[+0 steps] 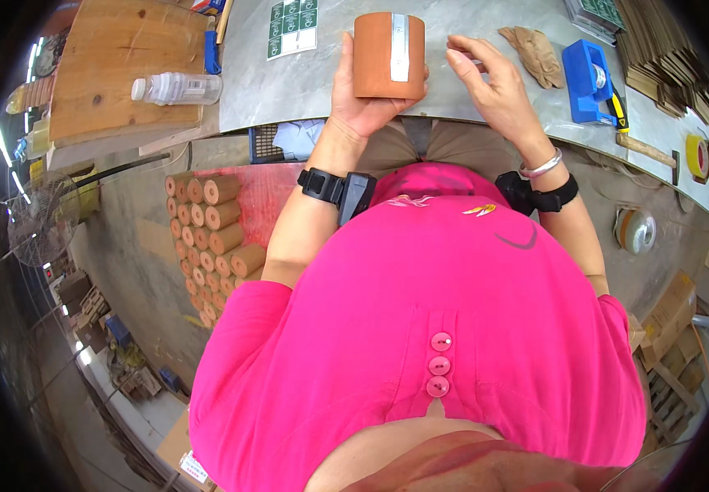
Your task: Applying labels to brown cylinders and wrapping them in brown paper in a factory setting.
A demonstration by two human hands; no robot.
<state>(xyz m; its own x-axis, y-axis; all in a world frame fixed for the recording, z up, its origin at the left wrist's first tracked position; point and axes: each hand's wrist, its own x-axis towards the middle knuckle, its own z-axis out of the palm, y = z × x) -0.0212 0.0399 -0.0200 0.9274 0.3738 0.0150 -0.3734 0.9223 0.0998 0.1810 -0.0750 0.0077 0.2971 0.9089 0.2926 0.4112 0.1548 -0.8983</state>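
A person in a bright pink shirt (436, 328) stands at a grey worktable (305, 74), seen from above, with a black band strapped on each wrist and a silver bangle (541, 166) on the right one. The left hand (362, 94) wraps around the near side of a brown cardboard tube (379, 53), thumb and fingers closed on its wall, holding it against the table's near edge; a strip of pale tape (399, 47) runs down the tube's length. Just beside it, the right hand (490, 78) hovers with its fingers loosely curled and the thumb and forefinger drawn together near the tube's right side, possibly pinching a small clear piece of tape, though the view is too blurred to be certain. To the right on the table lie a crumpled brown glove (535, 53), a blue tape dispenser (588, 78), a hammer (645, 152) and a yellow tape roll (699, 156). At the far edge sits a sheet of green labels (291, 26), with flat cardboard strips (666, 49) stacked at the far right. To the left, a clear plastic bottle (175, 88) lies on a wooden board (116, 61). Below the table, on the floor to the left, a stack of similar brown tubes (211, 238) lies piled on its side.
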